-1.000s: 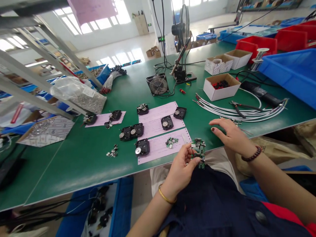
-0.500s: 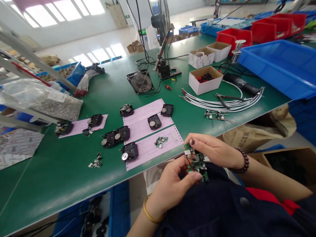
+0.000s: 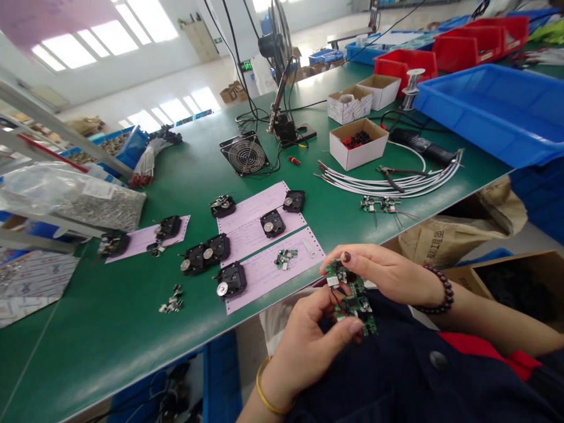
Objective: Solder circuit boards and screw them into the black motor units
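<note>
Between my two hands, just off the table's front edge, is a green circuit board (image 3: 352, 302) with a white connector and thin red and black wires. My left hand (image 3: 315, 329) pinches its lower part between thumb and fingers. At its upper end, my right hand (image 3: 381, 273) grips the board with the thumb on top. Another small green circuit board (image 3: 286, 258) lies on a pink paper sheet (image 3: 259, 285) near my hands, beside a small wrench (image 3: 309, 248). Black motor-like units with silver discs, such as one black unit (image 3: 231, 279), sit on and around the sheets.
On the right lie a bundle of white cables (image 3: 379, 187), pliers (image 3: 392, 174) and wired boards (image 3: 381, 204). Behind stand a white box (image 3: 359, 151) of red and black parts, a blue bin (image 3: 489, 111), a small fan (image 3: 245, 155) and a soldering iron stand (image 3: 284, 126).
The view has shifted slightly. Both hands keep hold of the circuit board, and my right fingers look a little straighter along its top.
</note>
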The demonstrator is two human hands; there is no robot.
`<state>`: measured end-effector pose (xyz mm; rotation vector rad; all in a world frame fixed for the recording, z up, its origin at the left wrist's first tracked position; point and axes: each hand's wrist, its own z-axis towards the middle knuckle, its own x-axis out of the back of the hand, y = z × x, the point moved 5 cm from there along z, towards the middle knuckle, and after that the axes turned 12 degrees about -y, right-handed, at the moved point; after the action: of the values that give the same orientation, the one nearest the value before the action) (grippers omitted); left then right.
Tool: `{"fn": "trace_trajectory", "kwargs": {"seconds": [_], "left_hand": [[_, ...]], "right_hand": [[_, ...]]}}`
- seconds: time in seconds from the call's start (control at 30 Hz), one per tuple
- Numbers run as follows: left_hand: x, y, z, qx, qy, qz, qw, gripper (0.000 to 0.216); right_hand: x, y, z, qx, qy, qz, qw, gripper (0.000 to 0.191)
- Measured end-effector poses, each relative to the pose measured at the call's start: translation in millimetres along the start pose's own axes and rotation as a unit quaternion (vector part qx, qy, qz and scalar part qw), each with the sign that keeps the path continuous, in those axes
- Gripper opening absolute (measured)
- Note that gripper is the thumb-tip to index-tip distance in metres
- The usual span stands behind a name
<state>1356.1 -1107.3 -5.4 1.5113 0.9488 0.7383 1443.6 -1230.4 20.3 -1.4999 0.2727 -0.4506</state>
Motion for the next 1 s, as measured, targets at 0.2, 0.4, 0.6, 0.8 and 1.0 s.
{"fn": "trace_trajectory", "kwargs": {"seconds": [0.2,0.4,0.6,0.8,1.0], "left_hand": [[1.6,-2.4,0.2,0.008,0.002,-0.013,1.000,0.023],[0.8,-3.4,0.3,0.014,-0.002,-0.032,0.999,0.028],[0.5,-2.8,0.9,0.010,0.008,-0.046,0.999,0.041],[1.5,-6.8,0.6,0.011,0.003,-0.015,1.000,0.036],[8.3,-4.3,2.7,-0.035,0.048,0.116,0.991,0.017]], "right_hand": [[1.5,5.3,0.7,-0.005,0.005,-0.001,1.000,0.056],[2.3,7.4,-0.6,-0.009,0.008,-0.008,1.000,0.054],[1.9,6.1,0.3,-0.008,0.005,-0.009,1.000,0.054],[2.0,4.8,0.5,-0.001,0.001,0.002,1.000,0.053],[-1.5,17.7,5.0,-0.035,0.020,0.089,0.995,0.051]]}}
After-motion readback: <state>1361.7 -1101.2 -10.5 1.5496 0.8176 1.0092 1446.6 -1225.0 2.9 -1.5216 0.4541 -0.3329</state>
